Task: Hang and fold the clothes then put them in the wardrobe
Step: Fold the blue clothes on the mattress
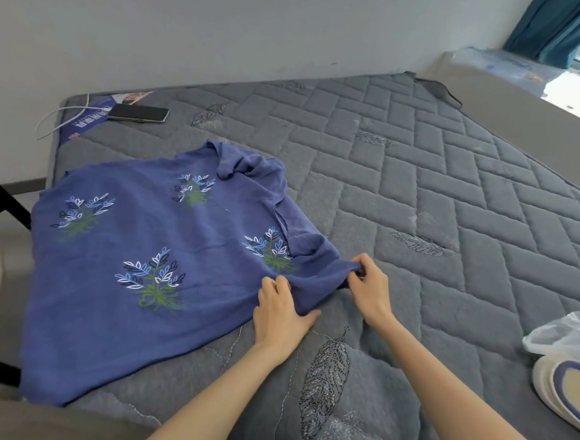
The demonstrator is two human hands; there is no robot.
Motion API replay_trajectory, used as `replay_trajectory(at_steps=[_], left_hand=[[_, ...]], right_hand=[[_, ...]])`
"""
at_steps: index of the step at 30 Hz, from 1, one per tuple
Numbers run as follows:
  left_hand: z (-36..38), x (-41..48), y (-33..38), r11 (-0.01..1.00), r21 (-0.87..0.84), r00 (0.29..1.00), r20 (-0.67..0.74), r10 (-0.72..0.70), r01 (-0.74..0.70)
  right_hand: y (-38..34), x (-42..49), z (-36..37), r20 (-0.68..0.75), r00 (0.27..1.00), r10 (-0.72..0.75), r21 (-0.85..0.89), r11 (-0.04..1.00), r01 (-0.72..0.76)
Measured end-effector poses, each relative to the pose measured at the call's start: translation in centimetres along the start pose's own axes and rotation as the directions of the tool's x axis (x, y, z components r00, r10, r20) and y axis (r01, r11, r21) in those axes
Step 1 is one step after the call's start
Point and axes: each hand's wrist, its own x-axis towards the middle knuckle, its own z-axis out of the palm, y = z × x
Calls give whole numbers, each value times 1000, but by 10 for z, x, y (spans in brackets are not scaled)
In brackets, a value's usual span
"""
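Observation:
A blue top (pixel 149 244) printed with leaf sprigs lies spread on the grey quilted mattress (pixel 438 196), its hem hanging over the left edge. Its near sleeve stretches to the right and its far sleeve is bunched at the back. My left hand (pixel 280 313) grips the sleeve fabric where it meets the body, thumb on the mattress. My right hand (pixel 369 287) pinches the sleeve's cuff end just to the right.
A black phone (pixel 139 113) with a white cable (pixel 59 117) lies on a leaflet at the mattress's far left corner. White shoes (pixel 565 387) and a clear plastic bag (pixel 565 332) sit at the right edge. A black frame (pixel 2 196) stands left of the bed.

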Motion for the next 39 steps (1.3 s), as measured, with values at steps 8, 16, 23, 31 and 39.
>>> replay_trajectory(at_steps=[8,16,23,31,39], left_hand=[[-27,9,-7,972,-221,988,-150,46,-79],[-58,10,-23,957,-247,981,78,178,-154],[-37,-21,-22,940,164,877,436,203,-299],[-46,-12,-29,953,115,918,324,230,-280],[-75,38,-48,968,80,964,143,223,-236]], right_hand=[[-26,3,-14,-166,985,36,139,990,-12],[-23,-3,-37,-69,992,-106,-332,940,78],[-2,-27,-38,276,951,142,-719,686,107],[-23,-24,-28,180,975,130,-841,534,84],[-50,15,33,345,914,-213,-706,584,402]])
